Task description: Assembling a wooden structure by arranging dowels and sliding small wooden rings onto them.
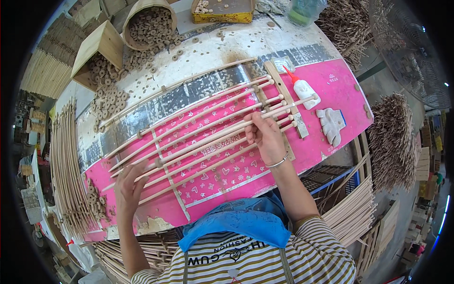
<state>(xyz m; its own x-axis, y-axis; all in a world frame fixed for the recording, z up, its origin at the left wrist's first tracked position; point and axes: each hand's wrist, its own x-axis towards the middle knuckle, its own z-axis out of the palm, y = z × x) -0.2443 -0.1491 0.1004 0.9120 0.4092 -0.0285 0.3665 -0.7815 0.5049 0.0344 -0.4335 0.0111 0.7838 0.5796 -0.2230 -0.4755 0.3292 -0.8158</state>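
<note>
Several thin pale wooden sticks, most with small round knobs at the right end, lie side by side across the pink printed sheet [227,173]. My right hand [267,137], a bangle on its wrist, pinches one wooden stick [305,100] between thumb and fingers; its knobbed end reaches over the white glue bottle [308,90] with a red nozzle. Toward the left ends, the fingers of my left hand [128,185] curl round the same stick, near a small wooden ring [158,162] threaded on it. A wooden strip [283,90] runs across beside the knobbed ends.
A white work glove [332,125] lies right of the bottle. Wooden rings spill from a round tub [150,23] and a wooden box [99,52] at the back left. A yellow tray [222,17] holds small pieces. Stick bundles [392,137] and a fan [414,52] stand at right.
</note>
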